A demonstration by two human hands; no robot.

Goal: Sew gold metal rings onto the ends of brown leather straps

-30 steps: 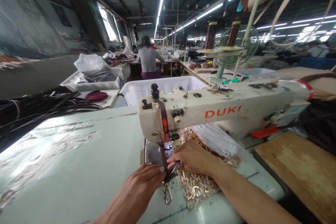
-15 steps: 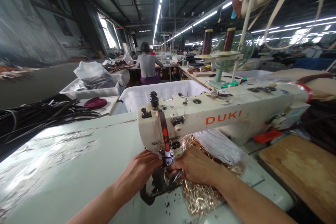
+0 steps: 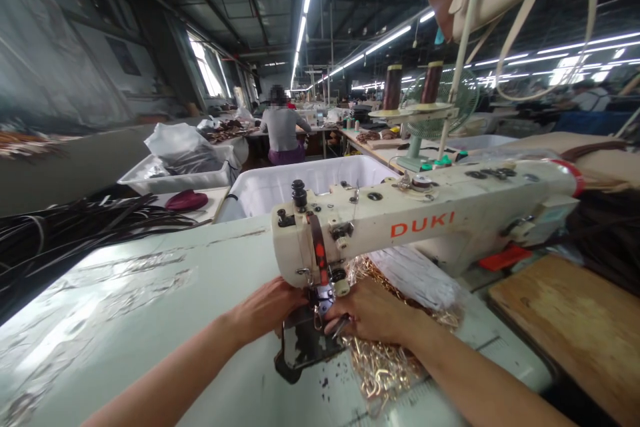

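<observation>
Both hands work under the head of a white sewing machine (image 3: 365,220) marked DUKI. My left hand (image 3: 270,307) is left of the needle area, fingers closed and pressed together beneath the head; what they hold is hidden. A small metal clasp (image 3: 318,317) hangs by the presser foot, close to the left fingertips. On the other side my right hand (image 3: 375,312) is closed, a small metal tool like thread snips (image 3: 341,325) sticking out from its fingers. Below lies the dark, worn machine plate (image 3: 313,340). Gold metal hooks (image 3: 383,373) in a clear bag lie under the right wrist.
A white bin (image 3: 250,190) stands behind the machine. Dark strips (image 3: 75,227) lie at the left, near a maroon piece (image 3: 187,200). A wooden board (image 3: 565,320) is at the right. Thread cones (image 3: 393,88) stand behind; a person (image 3: 283,130) sits farther off.
The view has shifted slightly, with the machine head now a little farther right. My left hand has moved slightly left and farther in; the clasp sits higher. My right hand stays nearly in place.
</observation>
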